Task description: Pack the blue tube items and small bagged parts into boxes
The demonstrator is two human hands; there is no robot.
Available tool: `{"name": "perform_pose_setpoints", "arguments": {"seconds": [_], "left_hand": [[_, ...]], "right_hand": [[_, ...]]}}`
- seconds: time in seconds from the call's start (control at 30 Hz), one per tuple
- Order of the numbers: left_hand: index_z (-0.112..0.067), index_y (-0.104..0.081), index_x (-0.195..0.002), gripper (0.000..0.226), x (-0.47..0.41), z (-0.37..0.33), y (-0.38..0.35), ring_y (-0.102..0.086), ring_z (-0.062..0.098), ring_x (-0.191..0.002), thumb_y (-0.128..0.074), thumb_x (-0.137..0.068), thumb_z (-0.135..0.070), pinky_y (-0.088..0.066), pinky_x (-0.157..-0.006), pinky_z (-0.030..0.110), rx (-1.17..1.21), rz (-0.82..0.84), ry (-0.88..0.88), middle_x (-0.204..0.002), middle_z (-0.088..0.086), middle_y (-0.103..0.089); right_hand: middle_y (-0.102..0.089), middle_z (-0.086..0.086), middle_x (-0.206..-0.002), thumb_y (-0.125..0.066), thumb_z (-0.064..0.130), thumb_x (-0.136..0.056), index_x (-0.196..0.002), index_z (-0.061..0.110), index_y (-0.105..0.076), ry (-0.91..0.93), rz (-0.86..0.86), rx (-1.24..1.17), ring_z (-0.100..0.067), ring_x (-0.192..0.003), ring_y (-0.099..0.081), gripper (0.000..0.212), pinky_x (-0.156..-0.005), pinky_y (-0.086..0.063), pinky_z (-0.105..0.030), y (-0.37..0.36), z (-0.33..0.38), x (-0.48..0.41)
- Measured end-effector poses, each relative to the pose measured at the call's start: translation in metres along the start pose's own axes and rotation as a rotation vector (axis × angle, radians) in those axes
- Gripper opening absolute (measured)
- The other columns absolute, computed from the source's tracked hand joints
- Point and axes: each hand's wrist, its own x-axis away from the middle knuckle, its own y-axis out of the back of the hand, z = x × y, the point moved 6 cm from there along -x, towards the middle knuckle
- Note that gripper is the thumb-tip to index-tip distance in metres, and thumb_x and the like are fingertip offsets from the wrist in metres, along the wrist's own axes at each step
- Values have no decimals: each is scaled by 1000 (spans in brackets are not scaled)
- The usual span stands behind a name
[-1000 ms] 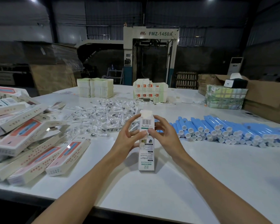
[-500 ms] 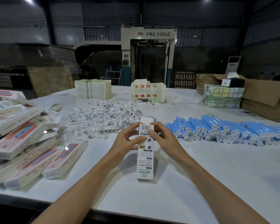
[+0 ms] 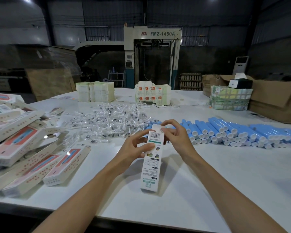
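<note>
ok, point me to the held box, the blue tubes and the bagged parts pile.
held box (image 3: 150,169), head view, lower printed face.
blue tubes (image 3: 242,132), head view, a tube body mid-row.
bagged parts pile (image 3: 107,120), head view, centre of the heap.

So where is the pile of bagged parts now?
Head view, left of centre on the white table: the bagged parts lie between the printed boxes at left and the blue tubes at right, beyond the held box.

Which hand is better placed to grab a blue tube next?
Probably the right hand: the blue tubes lie right beside it, while the left hand grips the box.
</note>
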Motion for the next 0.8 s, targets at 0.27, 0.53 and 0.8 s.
{"name": "perform_pose_setpoints", "arguments": {"seconds": [0.27,0.53,0.8], "left_hand": [[-43,-70,-133,51,0,-1,5,-77,32,-109,-88,-86,-35,-63,-76,36,-34,-84,1,-122,13,-78],[-42,-66,-134,51,2,-7,3,-77,29,-110,-86,-87,-35,-64,-76,37,-110,-78,-39,-122,8,-79],[-37,-52,-135,66,3,-9,0,-80,36,-102,-91,-81,-32,-64,-75,40,-64,-64,-30,-121,17,-78]], "right_hand": [[-78,-7,-97,-53,23,-110,-108,18,-63,97,110,106,-26,-89,-76,12,-74,-63,-39,-4,18,2],[-81,-12,-94,-61,25,-106,-108,4,-62,-151,64,-67,-30,-87,-79,21,-74,-64,-34,-5,12,0],[-80,-17,-92,-68,15,-101,-102,1,-65,-208,62,-112,-33,-86,-79,14,-70,-64,-36,0,15,2]]}}
